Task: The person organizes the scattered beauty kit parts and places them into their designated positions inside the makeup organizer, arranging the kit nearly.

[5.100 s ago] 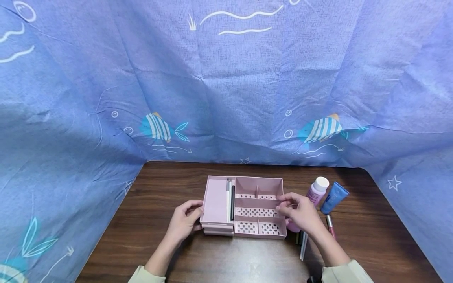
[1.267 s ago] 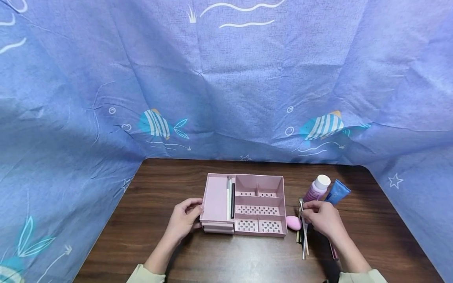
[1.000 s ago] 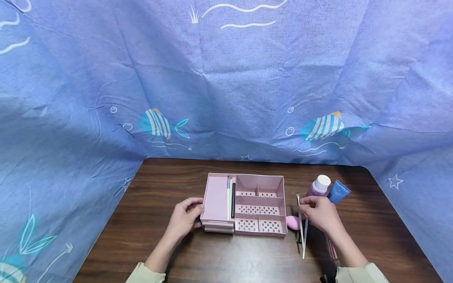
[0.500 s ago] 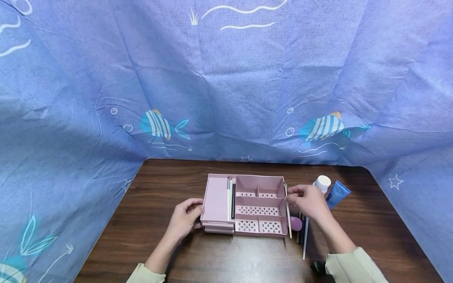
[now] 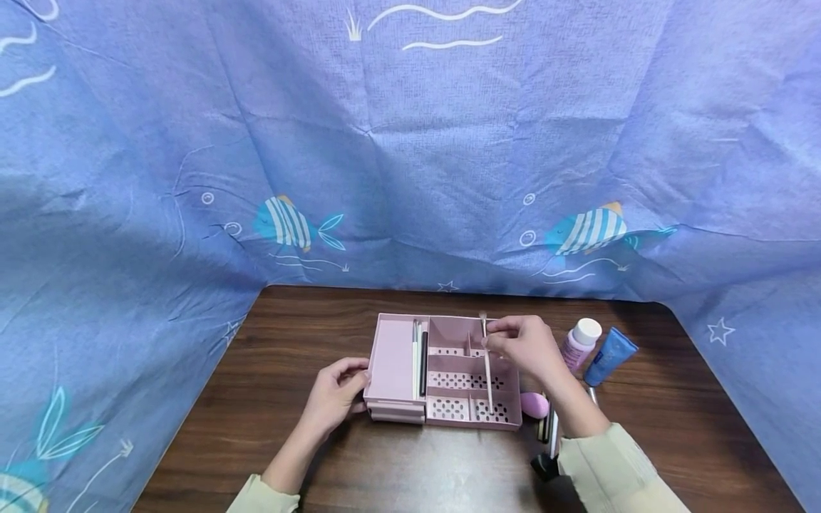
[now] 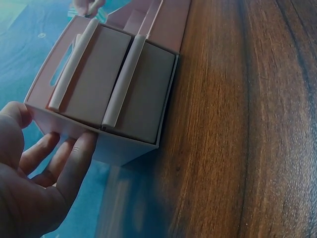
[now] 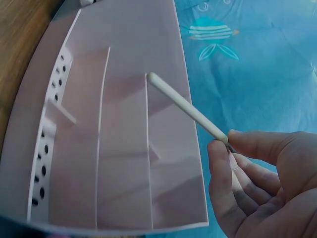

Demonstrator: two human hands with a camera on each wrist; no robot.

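A pink desk organizer [image 5: 393,360] stands on the table, with a flat-topped drawer side at left and divided compartments at right. My left hand [image 5: 330,399] holds its left side; in the left wrist view the thumb and fingers of the left hand [image 6: 47,181] touch the wall around two drawers [image 6: 141,91]. Over the right compartments, my right hand [image 5: 529,349] pinches a makeup brush [image 5: 488,377] near its bristle end. The brush's pale handle [image 7: 185,105] slants across the dividers in the right wrist view. Slim brushes [image 5: 415,360] and a black pencil [image 5: 423,363] lie in the narrow slot.
Right of the organizer lie a pink makeup sponge [image 5: 534,405], several slim sticks and a black object [image 5: 545,467], partly under the right arm. Behind them are a white-capped bottle [image 5: 579,345] and a blue tube [image 5: 611,356]. A blue fish-print cloth [image 5: 410,178] hangs behind the table [image 5: 308,313].
My right hand has picked up the makeup brush from the sticks at right and moved it left over the compartments. The left hand stays on the organizer.
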